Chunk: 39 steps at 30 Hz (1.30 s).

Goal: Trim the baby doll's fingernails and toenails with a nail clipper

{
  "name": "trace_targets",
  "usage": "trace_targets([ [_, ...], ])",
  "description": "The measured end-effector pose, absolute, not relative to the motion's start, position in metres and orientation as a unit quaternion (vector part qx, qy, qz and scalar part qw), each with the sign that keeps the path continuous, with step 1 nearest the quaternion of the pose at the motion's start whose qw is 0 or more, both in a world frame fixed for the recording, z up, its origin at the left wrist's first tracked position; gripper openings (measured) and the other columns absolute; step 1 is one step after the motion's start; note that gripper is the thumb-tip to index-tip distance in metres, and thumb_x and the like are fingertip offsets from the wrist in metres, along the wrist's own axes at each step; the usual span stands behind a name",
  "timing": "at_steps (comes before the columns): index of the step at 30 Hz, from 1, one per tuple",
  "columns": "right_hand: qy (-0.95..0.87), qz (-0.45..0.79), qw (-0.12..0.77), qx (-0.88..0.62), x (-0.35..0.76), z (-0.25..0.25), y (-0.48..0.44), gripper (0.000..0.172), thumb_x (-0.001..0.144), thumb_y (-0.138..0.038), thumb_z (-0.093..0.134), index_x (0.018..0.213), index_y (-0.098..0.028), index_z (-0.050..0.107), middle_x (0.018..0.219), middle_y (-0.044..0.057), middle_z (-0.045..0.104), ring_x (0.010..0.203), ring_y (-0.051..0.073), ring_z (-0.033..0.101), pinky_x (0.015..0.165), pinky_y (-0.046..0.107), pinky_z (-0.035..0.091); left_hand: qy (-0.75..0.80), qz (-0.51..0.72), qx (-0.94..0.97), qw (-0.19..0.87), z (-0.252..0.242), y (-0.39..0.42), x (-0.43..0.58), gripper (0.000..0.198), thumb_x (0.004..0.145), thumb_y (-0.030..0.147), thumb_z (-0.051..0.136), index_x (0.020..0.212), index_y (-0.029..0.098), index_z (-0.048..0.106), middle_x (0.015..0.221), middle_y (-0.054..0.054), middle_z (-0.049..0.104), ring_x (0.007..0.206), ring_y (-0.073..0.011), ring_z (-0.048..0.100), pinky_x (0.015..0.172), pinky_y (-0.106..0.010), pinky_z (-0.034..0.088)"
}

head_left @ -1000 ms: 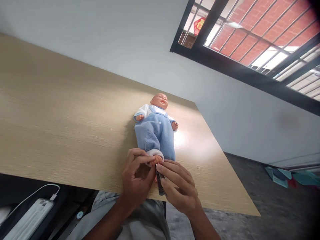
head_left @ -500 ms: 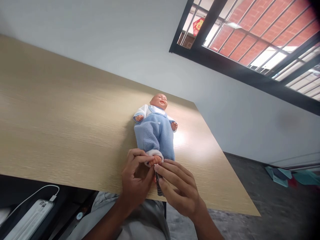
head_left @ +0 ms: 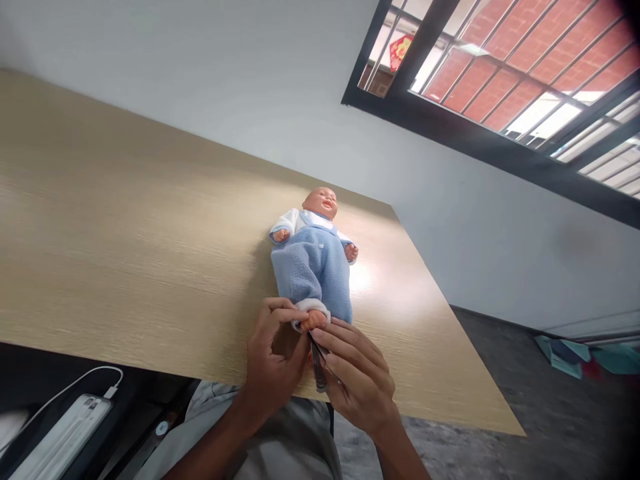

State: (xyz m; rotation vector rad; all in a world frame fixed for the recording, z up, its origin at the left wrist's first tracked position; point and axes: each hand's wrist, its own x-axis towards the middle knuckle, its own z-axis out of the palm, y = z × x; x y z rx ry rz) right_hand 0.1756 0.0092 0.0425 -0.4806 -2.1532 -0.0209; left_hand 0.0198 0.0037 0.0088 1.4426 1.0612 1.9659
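A baby doll [head_left: 311, 263] in blue fleece dungarees and a white top lies on its back, its head away from me. My left hand [head_left: 275, 350] pinches one foot [head_left: 314, 320] of the doll at the white trouser cuff, thumb below and fingers above. Between the fingers and thumb of my right hand [head_left: 363, 373] are small metal nail clippers [head_left: 318, 370]. Their upper end lies against the underside of the toes, while the ribbed handle end points down towards me. My fingers partly cover the clippers, and the doll's other foot is mostly hidden.
The doll lies on a light wooden table [head_left: 150, 253], near its right edge. Below the table's front edge at left are a white power bank [head_left: 67, 440] and its cable [head_left: 65, 387]. A barred window [head_left: 480, 73] is set in the wall behind.
The clippers have turned slightly in my right hand, and more of their metal shows. My left hand keeps its pinch on the foot. The whole view has shifted a little.
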Motion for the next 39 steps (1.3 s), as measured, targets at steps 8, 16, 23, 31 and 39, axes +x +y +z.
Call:
trace_targets([
  [8, -0.875, -0.073, 0.446, -0.173, 0.171, 0.057, 0.011, 0.018, 0.096, -0.001, 0.060, 0.100, -0.018, 0.065, 0.110, 0.012, 0.082, 0.116, 0.023, 0.076, 0.097, 0.044, 0.067, 0.374, 0.723, 0.525, 0.249, 0.007, 0.004, 0.020, 0.016, 0.093, 0.008, 0.069, 0.099, 0.022, 0.066, 0.101, 0.000, 0.058, 0.096, -0.0115, 0.062, 0.087, -0.021, 0.052],
  [16, -0.884, -0.104, 0.416, -0.183, 0.166, 0.070, 0.010, 0.019, 0.095, -0.002, 0.059, 0.093, -0.020, 0.064, 0.101, 0.009, 0.084, 0.108, 0.022, 0.079, 0.090, 0.043, 0.069, 0.379, 0.724, 0.514, 0.260, 0.009, 0.004, 0.021, 0.015, 0.092, 0.008, 0.069, 0.099, 0.022, 0.066, 0.101, 0.000, 0.058, 0.091, -0.0098, 0.064, 0.085, -0.019, 0.053],
  [23, -0.906, -0.137, 0.375, -0.142, 0.169, 0.076, 0.015, 0.022, 0.086, 0.001, 0.067, 0.089, -0.021, 0.065, 0.103, 0.010, 0.083, 0.098, 0.023, 0.079, 0.086, 0.043, 0.068, 0.383, 0.722, 0.511, 0.268, 0.011, 0.003, 0.021, 0.012, 0.093, 0.012, 0.070, 0.098, 0.022, 0.066, 0.102, 0.000, 0.058, 0.092, -0.0101, 0.064, 0.084, -0.019, 0.053],
  [31, -0.916, -0.140, 0.350, -0.140, 0.171, 0.077, 0.014, 0.025, 0.082, 0.003, 0.068, 0.093, -0.020, 0.066, 0.109, 0.013, 0.081, 0.073, 0.016, 0.072, 0.074, 0.036, 0.063, 0.374, 0.721, 0.509, 0.285, 0.010, 0.002, 0.021, 0.012, 0.094, 0.012, 0.068, 0.099, 0.023, 0.066, 0.103, 0.000, 0.057, 0.091, -0.0103, 0.064, 0.083, -0.020, 0.055],
  [39, -0.907, -0.119, 0.384, -0.125, 0.173, 0.074, 0.016, 0.016, 0.088, -0.003, 0.065, 0.090, -0.019, 0.065, 0.102, 0.014, 0.083, 0.064, 0.015, 0.065, 0.062, 0.033, 0.059, 0.403, 0.698, 0.558, 0.198, 0.007, 0.001, 0.008, 0.016, 0.089, 0.011, 0.076, 0.096, 0.022, 0.068, 0.096, 0.001, 0.061, 0.087, -0.0114, 0.064, 0.078, -0.021, 0.052],
])
